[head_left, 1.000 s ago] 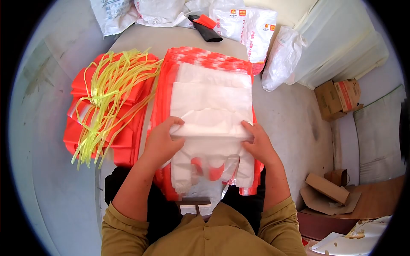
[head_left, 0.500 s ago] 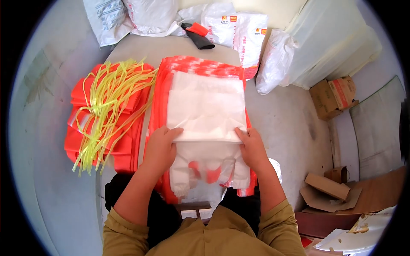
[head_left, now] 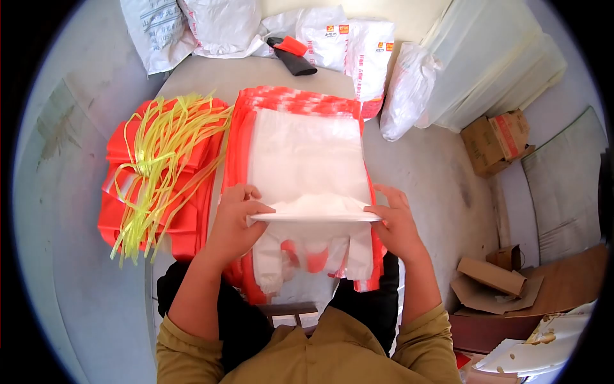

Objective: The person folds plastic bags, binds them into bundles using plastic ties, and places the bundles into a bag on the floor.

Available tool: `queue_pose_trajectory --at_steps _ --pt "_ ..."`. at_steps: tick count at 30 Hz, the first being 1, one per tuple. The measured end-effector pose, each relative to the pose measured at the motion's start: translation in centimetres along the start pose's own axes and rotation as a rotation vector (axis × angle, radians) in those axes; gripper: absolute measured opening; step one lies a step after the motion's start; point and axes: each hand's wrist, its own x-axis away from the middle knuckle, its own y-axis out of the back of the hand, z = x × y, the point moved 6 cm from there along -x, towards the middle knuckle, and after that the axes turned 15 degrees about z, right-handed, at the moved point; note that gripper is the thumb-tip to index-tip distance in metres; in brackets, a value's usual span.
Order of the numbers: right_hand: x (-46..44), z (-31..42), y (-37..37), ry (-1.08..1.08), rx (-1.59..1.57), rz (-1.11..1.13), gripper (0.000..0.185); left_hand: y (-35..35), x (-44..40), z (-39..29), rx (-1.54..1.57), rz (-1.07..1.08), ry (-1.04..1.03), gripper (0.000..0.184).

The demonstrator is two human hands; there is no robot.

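Observation:
A white plastic bag point(head_left: 307, 150) lies flat on a pile of red and white bags point(head_left: 238, 147) in front of me. Across its middle runs a raised fold. My left hand point(head_left: 240, 221) pinches the left end of that fold between thumb and fingers. At the right end, my right hand point(head_left: 393, 221) pinches it the same way. The bag's handles spread below the fold, toward my lap. Left of the pile, a bundle of yellow strips point(head_left: 150, 166) rests on folded red bags point(head_left: 192, 221).
White printed sacks point(head_left: 224, 25) stand along the far edge, with a black and red item point(head_left: 294, 56) before them. A white bundle point(head_left: 409, 93) leans behind at right. Cardboard boxes point(head_left: 489, 144) and flattened cardboard point(head_left: 495, 288) lie on the right.
The fold in the white bag has narrowed and rises as a thin ridge, lower in the view. Both hands have moved down and slightly apart with it. The whole view has shifted a little.

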Motion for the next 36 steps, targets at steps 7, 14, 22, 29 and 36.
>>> queue_pose_trajectory --at_steps 7,14,22,29,36 --pt "-0.4 -5.7 -3.4 -0.296 -0.958 0.103 0.023 -1.9 -0.1 4.0 0.647 0.156 0.434 0.015" --pt "-4.6 -6.7 -4.3 -0.330 -0.839 -0.023 0.029 -2.3 -1.4 5.7 0.448 -0.052 0.500 0.016" --pt "-6.2 -8.1 -5.8 -0.476 -0.794 -0.085 0.037 -2.0 -2.2 4.1 0.321 -0.190 0.460 0.071" --pt "-5.8 -8.1 -6.4 -0.578 -0.723 -0.179 0.038 -2.4 -2.7 4.9 0.206 -0.130 0.532 0.065" --pt "-5.7 1.8 -1.9 0.068 0.106 -0.218 0.044 -1.5 -3.9 0.6 -0.421 -0.111 0.199 0.055"
